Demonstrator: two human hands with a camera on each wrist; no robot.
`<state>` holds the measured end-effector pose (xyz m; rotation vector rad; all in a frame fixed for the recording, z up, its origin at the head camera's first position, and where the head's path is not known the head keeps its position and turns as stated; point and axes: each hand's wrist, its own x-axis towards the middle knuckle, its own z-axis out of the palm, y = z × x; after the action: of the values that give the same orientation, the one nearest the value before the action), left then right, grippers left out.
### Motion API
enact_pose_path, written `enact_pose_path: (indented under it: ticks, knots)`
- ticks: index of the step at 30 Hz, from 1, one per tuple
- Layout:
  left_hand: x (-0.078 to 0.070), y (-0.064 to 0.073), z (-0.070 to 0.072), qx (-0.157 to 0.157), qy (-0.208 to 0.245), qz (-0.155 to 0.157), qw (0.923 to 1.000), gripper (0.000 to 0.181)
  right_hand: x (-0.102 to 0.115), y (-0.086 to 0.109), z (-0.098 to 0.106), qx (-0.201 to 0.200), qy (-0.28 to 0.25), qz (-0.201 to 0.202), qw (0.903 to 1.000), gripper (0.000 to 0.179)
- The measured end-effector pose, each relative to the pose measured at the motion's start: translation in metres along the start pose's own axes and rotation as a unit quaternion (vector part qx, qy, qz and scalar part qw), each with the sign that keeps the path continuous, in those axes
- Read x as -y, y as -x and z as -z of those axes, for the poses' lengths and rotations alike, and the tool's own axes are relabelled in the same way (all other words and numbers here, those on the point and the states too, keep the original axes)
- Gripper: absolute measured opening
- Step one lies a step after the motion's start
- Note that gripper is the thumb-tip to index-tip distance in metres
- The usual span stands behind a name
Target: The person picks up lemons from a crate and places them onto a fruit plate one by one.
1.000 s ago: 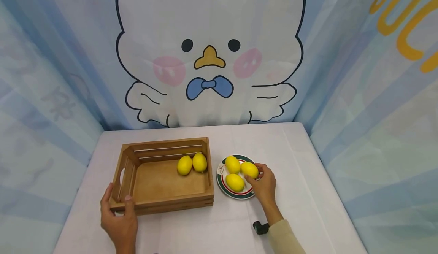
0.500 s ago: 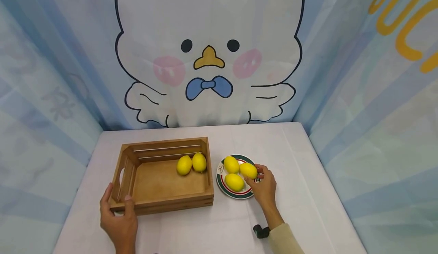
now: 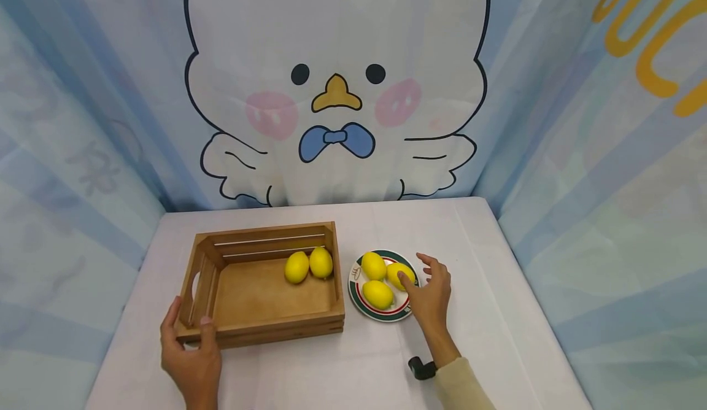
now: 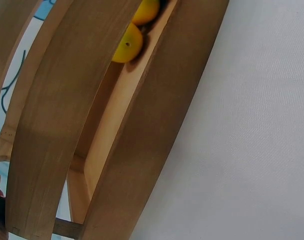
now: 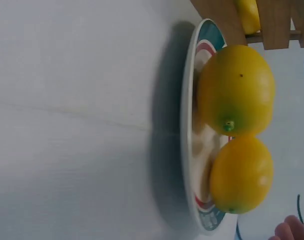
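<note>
In the head view my left hand (image 3: 193,364) grips the near left corner of a slatted wooden crate (image 3: 276,327), thumb over the front rim and fingers along the outer side. Two lemons (image 3: 296,267) lie inside at the crate's right end. My right hand (image 3: 433,296) hovers by the right edge of a round plate (image 3: 355,299) with a green and red rim, its thumb and fingers spread apart and holding nothing. Three lemons sit on that plate; the thumb overlaps the rightmost lemon (image 3: 397,272). The right wrist view shows two plate lemons (image 5: 236,90) close up, with fingertips (image 5: 291,230) at the edge.
The crate and plate stand side by side on a white-covered table (image 3: 309,379). A black wrist device (image 3: 421,369) is on my right wrist. Behind the table hangs a curtain (image 3: 337,23) with a cartoon bird; blue curtains flank both sides.
My right hand has let go of the rightmost lemon, its fingers lifting and spreading to the right. That lemon stays on the plate. The left hand and crate keep their place.
</note>
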<state>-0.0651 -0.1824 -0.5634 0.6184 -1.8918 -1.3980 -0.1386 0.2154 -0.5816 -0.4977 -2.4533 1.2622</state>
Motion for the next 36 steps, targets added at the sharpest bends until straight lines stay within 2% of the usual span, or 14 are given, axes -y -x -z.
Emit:
enact_pose_path:
  ticks: [6,17,24,36]
  knots:
    - [0.001,-0.001,0.000,-0.001,0.000,0.003,1.0000,0.061,0.020,-0.005,0.002,0.025,-0.036,0.025,0.9987,0.051]
    - [0.002,0.000,0.000,-0.002,0.000,0.002,1.0000,0.062,0.049,-0.006,-0.004,0.099,-0.101,0.029,0.9895,0.049]
    - [0.002,0.000,0.000,-0.002,0.001,0.002,1.0000,0.062,0.062,-0.005,-0.005,0.123,-0.107,0.042,0.9857,0.049]
    - [0.001,0.000,-0.001,-0.002,-0.001,0.001,1.0000,0.062,0.069,-0.005,-0.008,0.151,-0.109,0.057,0.9808,0.044]
